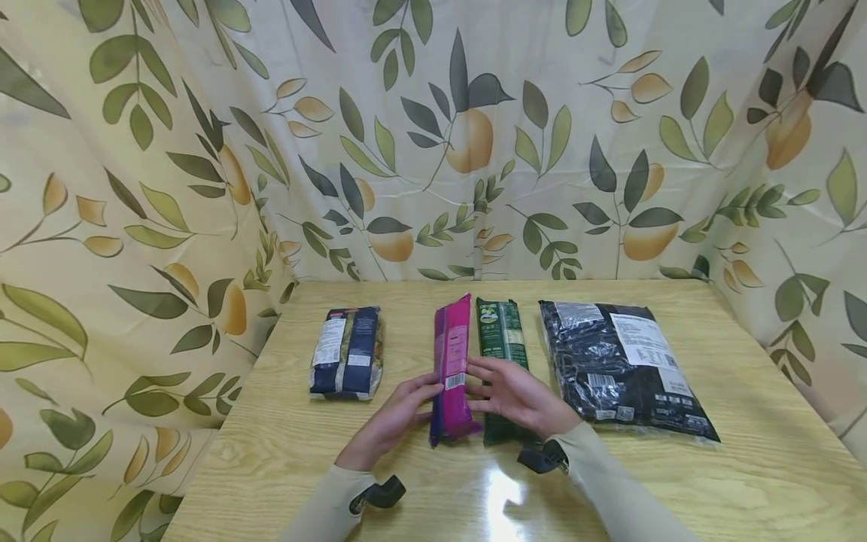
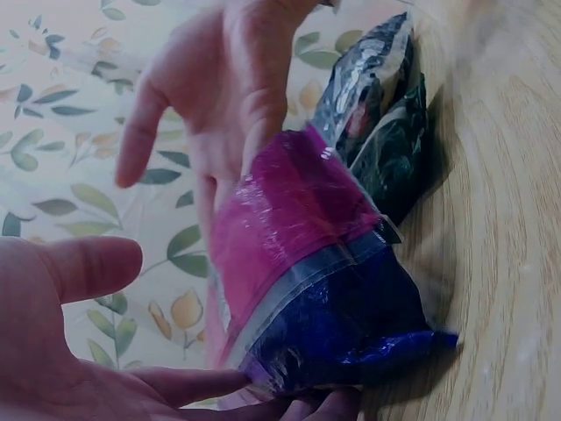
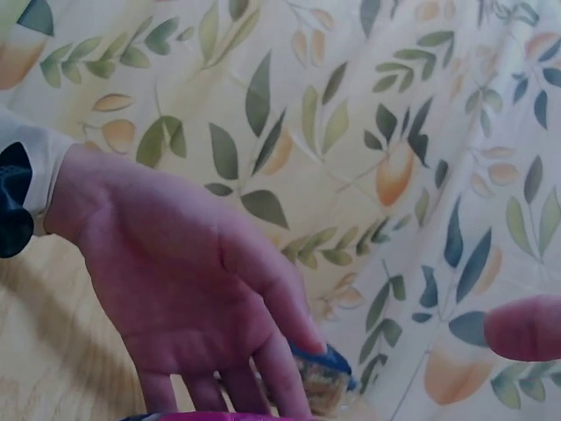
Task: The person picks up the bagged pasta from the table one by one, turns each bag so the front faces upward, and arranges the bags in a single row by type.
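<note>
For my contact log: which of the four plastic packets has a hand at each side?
The slim pink-and-purple plastic packet, between the left hand and right hand. The squat navy, long green and broad black plastic packets lack this.

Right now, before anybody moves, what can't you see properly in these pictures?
Words on the white label of the black package: head view, too small to read.
Part of the green package: head view, behind the right hand.
The right hand's fingertips: left wrist view, hidden behind the pink package.
Nearly all of the pink package: right wrist view, cut off by the bottom edge.
</note>
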The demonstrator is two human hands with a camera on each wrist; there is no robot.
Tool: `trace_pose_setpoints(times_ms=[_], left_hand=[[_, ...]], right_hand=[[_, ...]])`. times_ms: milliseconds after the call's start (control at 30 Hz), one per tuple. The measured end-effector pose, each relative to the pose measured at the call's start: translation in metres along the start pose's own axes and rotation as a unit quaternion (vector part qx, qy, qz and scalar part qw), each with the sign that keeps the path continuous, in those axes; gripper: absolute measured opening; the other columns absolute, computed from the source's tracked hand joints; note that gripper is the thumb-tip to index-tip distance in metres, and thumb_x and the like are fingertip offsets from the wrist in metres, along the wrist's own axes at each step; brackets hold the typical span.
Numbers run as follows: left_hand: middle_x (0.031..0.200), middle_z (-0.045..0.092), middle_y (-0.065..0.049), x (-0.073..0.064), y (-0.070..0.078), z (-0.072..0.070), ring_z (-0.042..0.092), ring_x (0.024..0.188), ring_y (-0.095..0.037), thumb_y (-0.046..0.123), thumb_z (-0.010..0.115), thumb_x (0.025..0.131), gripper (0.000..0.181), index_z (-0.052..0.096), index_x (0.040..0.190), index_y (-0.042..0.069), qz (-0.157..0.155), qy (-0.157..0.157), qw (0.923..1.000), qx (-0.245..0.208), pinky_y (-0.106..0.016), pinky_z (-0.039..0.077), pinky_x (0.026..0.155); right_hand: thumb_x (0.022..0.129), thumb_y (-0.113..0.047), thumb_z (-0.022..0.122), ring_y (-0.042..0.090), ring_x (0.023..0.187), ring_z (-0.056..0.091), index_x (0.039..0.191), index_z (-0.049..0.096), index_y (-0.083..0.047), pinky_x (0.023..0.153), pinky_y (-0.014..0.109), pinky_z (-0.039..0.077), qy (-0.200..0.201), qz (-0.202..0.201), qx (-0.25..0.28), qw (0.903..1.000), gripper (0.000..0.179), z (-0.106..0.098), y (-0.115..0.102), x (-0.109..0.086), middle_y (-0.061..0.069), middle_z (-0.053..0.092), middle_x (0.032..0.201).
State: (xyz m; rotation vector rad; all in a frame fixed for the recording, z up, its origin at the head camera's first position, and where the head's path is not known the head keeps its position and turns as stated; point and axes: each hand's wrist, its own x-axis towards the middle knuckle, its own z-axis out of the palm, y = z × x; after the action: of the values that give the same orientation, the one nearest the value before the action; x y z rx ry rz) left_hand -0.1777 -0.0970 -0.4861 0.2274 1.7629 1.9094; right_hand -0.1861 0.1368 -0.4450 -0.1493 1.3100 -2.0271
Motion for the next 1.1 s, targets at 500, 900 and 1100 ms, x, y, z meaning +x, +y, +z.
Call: trace_pose_setpoints(times_ms=[500,900,1100], left_hand=[[0.144,0.050,-0.020,-0.009,-0.005,-0.008,0.048,0.140,-0.035,0.027,0.047,0.107,0.060,0.036,0.153,-0.009,-0.002,0.027,0.9996,-0.003,-0.058,0.041,0.118],[0.137,0.051,-0.015,-0.012,-0.009,-0.014,0.053,0.119,-0.022,0.030,0.055,0.103,0.072,0.021,0.159,-0.003,-0.027,0.074,0.9969,-0.001,-0.040,0.045,0.101],[0.154,0.044,-0.025,-0.013,-0.012,-0.018,0.054,0.121,-0.022,0.024,0.056,0.102,0.073,0.019,0.159,-0.003,-0.026,0.074,0.9969,-0.011,-0.040,0.046,0.103]], right_hand=[[0.108,-0.031,0.046,0.036,0.148,0.036,0.128,0.059,-0.017,0.124,0.065,0.027,0.007,-0.009,-0.041,0.9991,0.027,0.025,0.004,0.020,0.020,0.022,0.170],[0.110,-0.027,0.041,0.040,0.150,0.032,0.158,0.019,0.006,0.130,0.056,0.017,0.004,-0.019,-0.089,0.9959,0.063,0.035,0.010,0.036,0.022,0.022,0.170],[0.110,-0.028,0.040,0.045,0.158,0.019,0.162,0.013,0.004,0.130,0.058,0.013,0.003,-0.017,-0.083,0.9964,0.066,0.035,0.010,0.038,0.024,0.019,0.171]])
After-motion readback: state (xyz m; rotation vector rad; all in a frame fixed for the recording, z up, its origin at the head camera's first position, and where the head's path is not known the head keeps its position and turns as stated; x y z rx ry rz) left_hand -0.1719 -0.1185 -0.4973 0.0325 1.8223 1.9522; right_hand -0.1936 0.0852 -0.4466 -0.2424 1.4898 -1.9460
